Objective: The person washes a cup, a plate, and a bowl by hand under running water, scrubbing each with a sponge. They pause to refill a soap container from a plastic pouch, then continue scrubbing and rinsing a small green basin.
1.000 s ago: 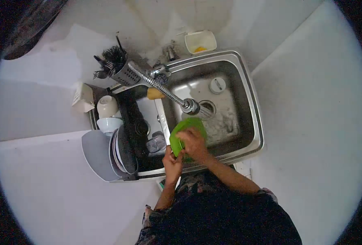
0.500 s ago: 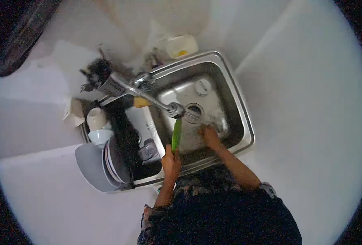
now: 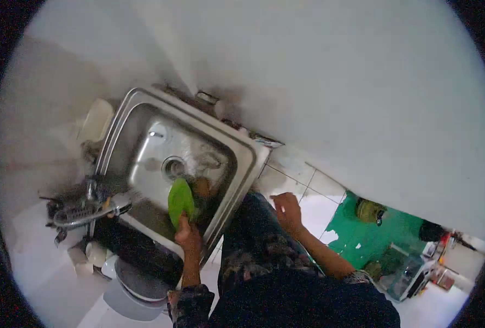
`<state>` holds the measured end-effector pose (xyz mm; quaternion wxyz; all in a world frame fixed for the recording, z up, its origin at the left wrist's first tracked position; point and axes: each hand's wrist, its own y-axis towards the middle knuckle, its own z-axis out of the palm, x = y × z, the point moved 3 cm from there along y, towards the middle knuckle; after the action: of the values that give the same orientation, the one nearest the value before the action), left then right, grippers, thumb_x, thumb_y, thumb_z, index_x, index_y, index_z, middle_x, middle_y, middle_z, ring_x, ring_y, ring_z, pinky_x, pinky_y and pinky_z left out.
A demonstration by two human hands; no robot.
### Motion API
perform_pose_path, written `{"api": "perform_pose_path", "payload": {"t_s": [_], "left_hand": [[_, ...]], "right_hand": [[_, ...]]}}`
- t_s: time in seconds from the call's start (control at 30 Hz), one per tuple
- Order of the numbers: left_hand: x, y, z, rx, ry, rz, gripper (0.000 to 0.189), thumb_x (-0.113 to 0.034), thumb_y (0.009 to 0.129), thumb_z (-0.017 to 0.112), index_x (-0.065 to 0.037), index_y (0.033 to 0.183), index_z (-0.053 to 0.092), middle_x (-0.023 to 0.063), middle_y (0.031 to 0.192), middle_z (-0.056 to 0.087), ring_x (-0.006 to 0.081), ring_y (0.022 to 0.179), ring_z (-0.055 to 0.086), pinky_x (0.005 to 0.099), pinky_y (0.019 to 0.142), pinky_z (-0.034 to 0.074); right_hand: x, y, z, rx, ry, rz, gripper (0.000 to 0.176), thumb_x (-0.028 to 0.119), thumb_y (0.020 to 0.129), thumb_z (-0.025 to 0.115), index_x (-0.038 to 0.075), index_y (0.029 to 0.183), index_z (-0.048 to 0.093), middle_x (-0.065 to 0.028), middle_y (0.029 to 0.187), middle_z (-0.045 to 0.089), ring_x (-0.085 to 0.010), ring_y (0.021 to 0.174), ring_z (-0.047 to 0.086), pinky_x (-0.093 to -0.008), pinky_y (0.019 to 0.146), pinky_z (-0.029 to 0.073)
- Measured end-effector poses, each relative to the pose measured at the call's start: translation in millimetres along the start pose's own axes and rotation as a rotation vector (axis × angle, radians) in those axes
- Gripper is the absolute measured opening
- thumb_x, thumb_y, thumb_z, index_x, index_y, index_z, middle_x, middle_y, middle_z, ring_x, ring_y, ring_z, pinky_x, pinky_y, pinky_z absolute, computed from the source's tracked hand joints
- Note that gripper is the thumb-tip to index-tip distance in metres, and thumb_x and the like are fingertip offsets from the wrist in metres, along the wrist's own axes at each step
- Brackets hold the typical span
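Note:
My left hand (image 3: 187, 235) grips the lower edge of a thin, flat green plate (image 3: 180, 202), which is tilted over the near part of the steel sink (image 3: 249, 169). The round drain (image 3: 173, 167) shows just beyond the plate's upper edge. Off to the right, outside the sink, my right hand (image 3: 287, 210) hangs above the tiled floor with its fingers loosely bent and apart, nothing visible in it. At the sink's left side is the chrome faucet (image 3: 106, 206), its spout pointing over the basin.
A dark dish rack area with a grey plate (image 3: 144, 281) and white cups (image 3: 96, 253) lies left of the basin. Beyond the sink's far left rim sits a cream tub (image 3: 96, 121). Green flooring (image 3: 357, 229) and a glass-sided container (image 3: 409, 273) appear at the right.
The view has swung right, bringing the floor into sight. My right hand has left the basin and moved right. The green plate has turned from edge-on to show its broad face.

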<state>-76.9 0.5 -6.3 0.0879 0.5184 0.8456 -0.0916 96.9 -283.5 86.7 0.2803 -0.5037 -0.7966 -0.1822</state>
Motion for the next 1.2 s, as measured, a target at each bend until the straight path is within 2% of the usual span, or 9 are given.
{"api": "perform_pose_path", "payload": {"t_s": [0.07, 0.2, 0.23, 0.67, 0.8, 0.83, 0.87, 1.03, 1.2], "left_hand": [[9, -1, 17, 0.285, 0.097, -0.112, 0.058, -0.008, 0.074, 0.062, -0.005, 0.129, 0.043, 0.02, 0.104, 0.061, 0.0291, 0.067, 0.063, 0.0369, 0.055, 0.05], [-27, 29, -26, 0.162, -0.069, 0.144, 0.067, -0.004, 0.07, 0.064, -0.007, 0.131, 0.039, 0.0202, 0.114, 0.055, 0.0358, 0.096, 0.056, 0.0429, 0.079, 0.047], [-26, 42, -26, 0.454, -0.084, 0.015, 0.074, -0.003, 0.067, 0.067, -0.007, 0.133, 0.035, 0.0219, 0.126, 0.045, 0.0378, 0.114, 0.045, 0.0443, 0.09, 0.041], [-8, 55, 19, 0.693, 0.465, 0.112, 0.065, 0.003, 0.075, 0.049, -0.007, 0.136, 0.03, 0.02, 0.139, 0.028, 0.0402, 0.122, 0.035, 0.0469, 0.095, 0.039], [-9, 52, 16, 0.732, 0.399, 0.035, 0.062, 0.003, 0.076, 0.049, -0.006, 0.135, 0.031, 0.0221, 0.138, 0.029, 0.0409, 0.115, 0.043, 0.0473, 0.088, 0.044], [7, 44, 21, 0.824, 0.47, -0.023, 0.062, 0.002, 0.076, 0.05, -0.006, 0.134, 0.032, 0.0222, 0.137, 0.029, 0.0409, 0.112, 0.045, 0.0474, 0.086, 0.046], [7, 45, 23, 0.821, 0.463, -0.031, 0.062, 0.002, 0.076, 0.05, -0.006, 0.134, 0.032, 0.0222, 0.137, 0.029, 0.0409, 0.112, 0.045, 0.0474, 0.086, 0.046], [6, 47, 14, 0.638, 0.414, 0.104, 0.058, -0.011, 0.077, 0.059, -0.007, 0.131, 0.037, 0.0201, 0.136, 0.032, 0.038, 0.108, 0.05, 0.0462, 0.081, 0.048], [-47, 45, -50, 0.303, 0.181, -0.089, 0.05, -0.022, 0.076, 0.066, -0.008, 0.12, 0.048, 0.0155, 0.125, 0.047, 0.0333, 0.106, 0.052, 0.0409, 0.085, 0.046]], "right_hand": [[-73, -16, 18, -0.025, -0.121, 0.091, 0.009, 0.007, 0.084, 0.054, 0.005, 0.087, 0.062, -0.0132, 0.083, 0.059, -0.0306, 0.08, 0.055, -0.0404, 0.073, 0.043], [-214, -6, 86, -0.011, -0.234, 0.181, 0.011, 0.008, 0.082, 0.052, 0.003, 0.089, 0.059, -0.0153, 0.081, 0.055, -0.0331, 0.08, 0.053, -0.0402, 0.073, 0.045], [-245, -1, 106, -0.028, -0.277, 0.127, 0.013, 0.008, 0.082, 0.051, 0.002, 0.091, 0.058, -0.0159, 0.082, 0.054, -0.0339, 0.08, 0.053, -0.0402, 0.073, 0.045], [-495, 141, 351, 0.052, -0.316, 0.087, 0.035, 0.014, 0.088, 0.043, -0.001, 0.12, 0.045, -0.019, 0.12, 0.051, -0.0384, 0.108, 0.049, -0.0474, 0.084, 0.042], [-488, 147, 369, 0.274, -0.739, -0.135, 0.025, 0.017, 0.083, 0.053, -0.001, 0.1, 0.057, -0.0218, 0.096, 0.059, -0.035, 0.091, 0.055, -0.0493, 0.078, 0.043], [-480, 133, 364, -0.511, -0.742, -0.614, 0.025, 0.018, 0.079, 0.058, -0.001, 0.093, 0.06, -0.021, 0.088, 0.059, -0.0328, 0.085, 0.056, -0.048, 0.075, 0.045], [-460, 136, 347, -0.511, -0.74, -0.626, 0.025, 0.018, 0.079, 0.058, -0.001, 0.093, 0.06, -0.021, 0.088, 0.059, -0.0328, 0.085, 0.056, -0.048, 0.075, 0.045], [-335, 145, 200, 0.252, -0.431, 0.026, 0.027, 0.02, 0.077, 0.059, 0.002, 0.097, 0.06, -0.0163, 0.09, 0.06, -0.03, 0.084, 0.057, -0.0441, 0.075, 0.047], [-203, 109, 9, 0.222, -0.465, -0.027, 0.017, 0.013, 0.075, 0.055, 0.007, 0.09, 0.062, -0.0122, 0.084, 0.058, -0.0302, 0.085, 0.056, -0.039, 0.073, 0.048]]}}
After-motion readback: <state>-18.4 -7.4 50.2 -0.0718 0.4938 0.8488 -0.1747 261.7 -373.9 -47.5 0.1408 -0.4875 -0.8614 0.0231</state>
